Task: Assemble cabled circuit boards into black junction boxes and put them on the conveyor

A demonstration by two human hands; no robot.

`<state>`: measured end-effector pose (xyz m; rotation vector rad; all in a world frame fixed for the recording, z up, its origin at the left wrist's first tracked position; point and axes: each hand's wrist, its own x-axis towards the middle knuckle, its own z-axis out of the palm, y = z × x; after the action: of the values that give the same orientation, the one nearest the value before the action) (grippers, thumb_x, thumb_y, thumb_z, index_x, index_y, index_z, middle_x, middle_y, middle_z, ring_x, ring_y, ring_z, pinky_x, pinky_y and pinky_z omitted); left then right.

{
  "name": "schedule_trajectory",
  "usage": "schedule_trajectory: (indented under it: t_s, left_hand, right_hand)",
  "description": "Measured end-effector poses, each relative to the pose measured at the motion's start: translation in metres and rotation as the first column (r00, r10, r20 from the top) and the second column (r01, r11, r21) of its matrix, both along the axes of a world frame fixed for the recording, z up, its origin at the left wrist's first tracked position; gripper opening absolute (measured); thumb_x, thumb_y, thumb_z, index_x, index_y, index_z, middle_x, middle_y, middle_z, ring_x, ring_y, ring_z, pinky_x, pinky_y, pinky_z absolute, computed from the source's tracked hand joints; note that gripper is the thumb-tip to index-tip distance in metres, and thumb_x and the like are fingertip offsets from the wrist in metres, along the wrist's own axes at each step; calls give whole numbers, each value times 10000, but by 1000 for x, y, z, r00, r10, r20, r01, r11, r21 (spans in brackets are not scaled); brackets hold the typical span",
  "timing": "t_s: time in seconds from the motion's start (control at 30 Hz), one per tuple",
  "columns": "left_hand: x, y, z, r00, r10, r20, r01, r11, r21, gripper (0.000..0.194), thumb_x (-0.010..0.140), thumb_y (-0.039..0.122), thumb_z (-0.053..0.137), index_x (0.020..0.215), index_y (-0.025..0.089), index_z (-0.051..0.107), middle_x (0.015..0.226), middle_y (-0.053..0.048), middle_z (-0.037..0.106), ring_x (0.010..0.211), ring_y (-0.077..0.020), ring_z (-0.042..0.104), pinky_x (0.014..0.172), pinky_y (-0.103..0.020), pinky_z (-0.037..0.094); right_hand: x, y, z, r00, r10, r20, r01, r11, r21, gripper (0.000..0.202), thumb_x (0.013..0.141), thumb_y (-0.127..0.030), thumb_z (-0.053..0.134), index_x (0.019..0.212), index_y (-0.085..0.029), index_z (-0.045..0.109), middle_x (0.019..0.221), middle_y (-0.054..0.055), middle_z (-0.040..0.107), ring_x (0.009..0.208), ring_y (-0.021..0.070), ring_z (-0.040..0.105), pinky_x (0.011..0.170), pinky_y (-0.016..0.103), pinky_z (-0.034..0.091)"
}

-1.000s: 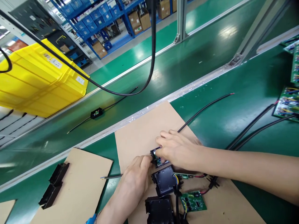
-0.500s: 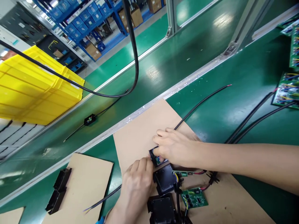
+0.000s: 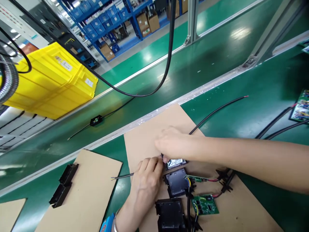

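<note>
A black plastic case with a circuit board inside lies on the cardboard, partly covered by my hands. My left hand is closed at the case's left end, and a thin black cable with bare wire ends comes out from behind it. Over the same corner my right hand is bent down, fingers curled, its thumb at the case edge; motion blurs it. Just below sit a black case part and another black case part. Beside them lies a green circuit board with wires attached.
Cardboard sheets cover parts of the green bench. Two black case parts rest on the left sheet. Black cables run toward the right. A looping cable hangs ahead, near a yellow bin.
The view has shifted, so the bench things appear farther right. My right hand has turned over the case's left corner, showing more of its board. My left hand stays at that end.
</note>
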<state>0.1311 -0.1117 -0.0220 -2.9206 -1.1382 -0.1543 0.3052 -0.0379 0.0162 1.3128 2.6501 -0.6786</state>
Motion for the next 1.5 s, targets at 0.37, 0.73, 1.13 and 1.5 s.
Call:
schedule_trajectory:
  t_s: [0.37,0.73,1.13,1.5]
  left_hand:
    - [-17,19,-9,933,33,358,27,986,-162,204,922,109,532,1039,209,665,882,-40,613,826,-168,569,706,-278,509]
    - [13,10,21,962,-239,132,269,916,-299,449,901,129,471,1346,180,500,1357,-60,566,1162,-261,534,1005,-442,472]
    - [20,1,3,981,-157,115,181,953,-243,449,805,26,465,1225,131,580,1312,-65,579,1171,-265,502,1053,-417,454]
    - [18,-1,0,972,-181,149,211,954,-214,433,761,31,498,1177,114,586,1288,-102,592,1129,-289,517,959,-423,503]
  right_hand:
    - [27,-18,-6,991,43,-128,-33,996,80,105,870,-289,659,904,-190,668,921,58,700,891,224,630,781,332,431]
    - [100,-40,-15,964,-57,-260,102,981,164,137,898,-165,579,1001,-162,670,966,72,673,972,238,581,861,372,424]
    - [74,-59,-19,958,-52,-282,81,992,92,193,870,-54,432,763,-168,546,763,36,587,708,163,515,647,280,376]
    - [76,-27,10,964,-216,-156,98,830,-549,241,856,-90,431,662,-172,548,661,-2,634,594,117,533,553,224,386]
